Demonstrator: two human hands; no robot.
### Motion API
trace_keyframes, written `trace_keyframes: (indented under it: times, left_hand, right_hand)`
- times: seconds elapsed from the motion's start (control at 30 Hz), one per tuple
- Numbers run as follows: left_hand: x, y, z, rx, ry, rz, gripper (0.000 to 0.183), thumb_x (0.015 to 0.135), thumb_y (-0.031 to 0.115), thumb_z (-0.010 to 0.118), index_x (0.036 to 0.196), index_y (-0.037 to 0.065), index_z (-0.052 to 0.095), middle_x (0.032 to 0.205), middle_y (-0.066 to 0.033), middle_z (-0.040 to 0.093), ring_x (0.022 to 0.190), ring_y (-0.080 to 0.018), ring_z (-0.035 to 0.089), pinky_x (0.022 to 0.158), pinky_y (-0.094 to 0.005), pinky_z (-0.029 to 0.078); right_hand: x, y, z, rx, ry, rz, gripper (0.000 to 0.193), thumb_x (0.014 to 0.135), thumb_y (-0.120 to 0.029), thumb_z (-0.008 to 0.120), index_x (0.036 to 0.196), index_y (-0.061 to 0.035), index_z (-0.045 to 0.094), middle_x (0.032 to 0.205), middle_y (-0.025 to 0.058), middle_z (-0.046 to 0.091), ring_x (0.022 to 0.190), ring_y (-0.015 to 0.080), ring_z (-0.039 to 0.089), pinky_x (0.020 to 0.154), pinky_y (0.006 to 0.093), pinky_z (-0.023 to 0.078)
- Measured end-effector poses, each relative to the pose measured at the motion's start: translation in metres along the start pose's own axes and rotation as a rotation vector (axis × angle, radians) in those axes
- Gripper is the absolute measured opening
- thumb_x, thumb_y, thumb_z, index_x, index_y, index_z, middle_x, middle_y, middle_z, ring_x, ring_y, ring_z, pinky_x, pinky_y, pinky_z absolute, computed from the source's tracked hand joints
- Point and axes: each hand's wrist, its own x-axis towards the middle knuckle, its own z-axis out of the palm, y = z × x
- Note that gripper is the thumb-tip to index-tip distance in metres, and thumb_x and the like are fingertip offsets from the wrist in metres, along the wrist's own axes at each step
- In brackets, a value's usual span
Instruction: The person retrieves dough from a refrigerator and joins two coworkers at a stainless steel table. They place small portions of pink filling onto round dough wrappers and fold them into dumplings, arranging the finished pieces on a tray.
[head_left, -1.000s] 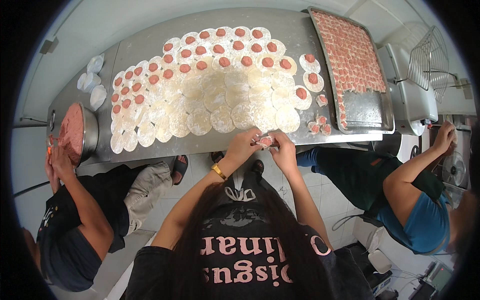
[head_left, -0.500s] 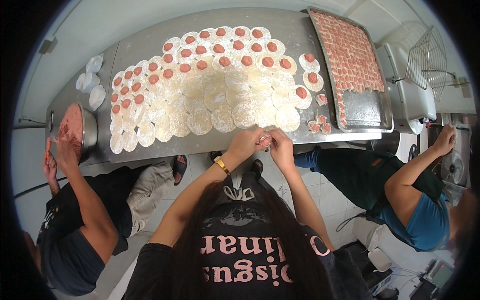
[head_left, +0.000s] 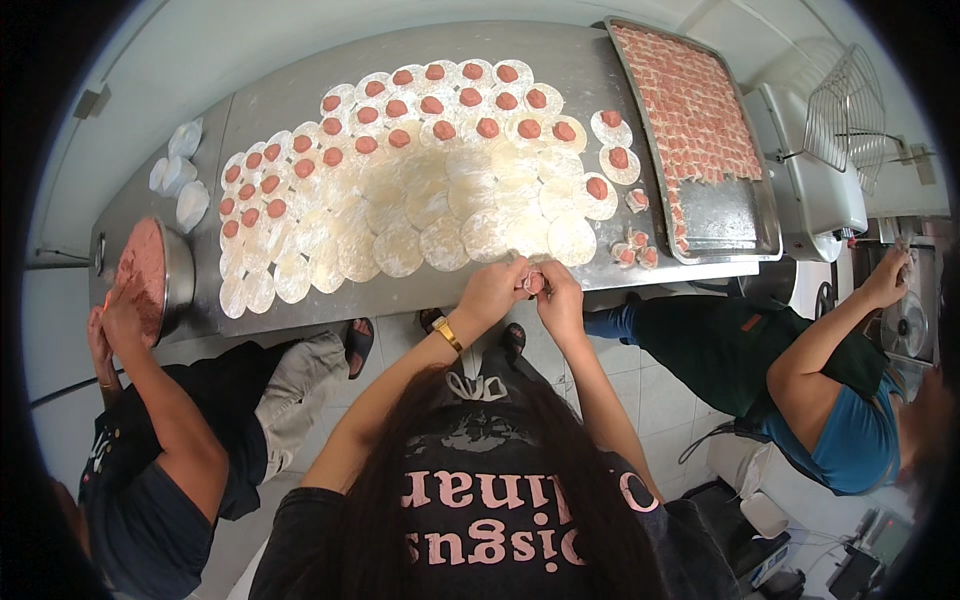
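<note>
A small dumpling (head_left: pixel 532 283) with pink meat filling is pinched between my two hands at the table's front edge. My left hand (head_left: pixel 495 290) grips it from the left, and my right hand (head_left: pixel 559 298) presses its wrapper from the right. Just beyond my hands lie rows of round floured wrappers (head_left: pixel 442 244), overlapping on the steel table. The far and left rows carry balls of pink filling (head_left: pixel 487 127); the near ones are bare. To the right of my hands sit several formed dumplings (head_left: pixel 633 250), grouped close together, with one more (head_left: pixel 637 201) a little farther back.
A large metal tray (head_left: pixel 722 248) at the right is mostly filled with packed dumplings. A co-worker's hands (head_left: pixel 122 315) work at a bowl of pink filling (head_left: pixel 178 285) on the left. Another person (head_left: pixel 830 390) stands at the right. White bundles (head_left: pixel 184 172) lie at the left end.
My fingers have shifted slightly around the dumpling, still holding it. The co-worker's two hands at the left have come together by the bowl. The view has shifted slightly.
</note>
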Motion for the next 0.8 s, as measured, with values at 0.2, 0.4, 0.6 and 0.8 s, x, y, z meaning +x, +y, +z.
trace_keyframes:
  times: [0.2,0.4,0.6,0.8]
  left_hand:
    - [-0.003,-0.012,0.001,-0.200,0.045,-0.010,0.031,0.071,0.015,0.074,0.093,0.005,0.054,0.072,-0.0141,0.062,0.070,-0.0335,0.061,0.060,-0.0387,0.047]
    - [0.002,-0.015,0.003,-0.181,-0.009,-0.027,0.026,0.072,0.012,0.074,0.089,0.002,0.057,0.074,-0.0151,0.062,0.070,-0.0317,0.062,0.061,-0.0364,0.047]
    - [0.002,-0.012,0.004,-0.178,0.068,0.013,0.023,0.072,0.010,0.071,0.088,0.002,0.058,0.075,-0.0153,0.061,0.073,-0.0343,0.060,0.063,-0.0392,0.046]
    - [0.004,-0.010,0.004,-0.137,0.063,0.068,0.023,0.070,0.009,0.073,0.088,0.003,0.060,0.074,-0.0143,0.060,0.071,-0.0314,0.061,0.060,-0.0365,0.046]
  right_hand:
    - [-0.011,-0.004,-0.005,0.011,0.090,0.043,0.035,0.064,0.010,0.059,0.098,-0.0007,0.061,0.091,0.0154,0.058,0.086,0.0369,0.057,0.073,0.0421,0.046]
    - [-0.005,-0.004,0.002,-0.028,0.015,0.094,0.035,0.065,0.009,0.062,0.098,-0.0008,0.061,0.089,0.0152,0.058,0.087,0.0349,0.058,0.074,0.0417,0.047]
    - [-0.008,-0.004,-0.006,0.006,0.065,0.098,0.034,0.066,0.013,0.060,0.098,-0.0005,0.061,0.085,0.0149,0.057,0.083,0.0306,0.060,0.070,0.0385,0.048]
    - [-0.005,-0.004,-0.004,0.023,0.042,0.078,0.037,0.066,0.013,0.061,0.100,-0.0008,0.061,0.091,0.0138,0.057,0.072,0.0292,0.061,0.065,0.0360,0.050]
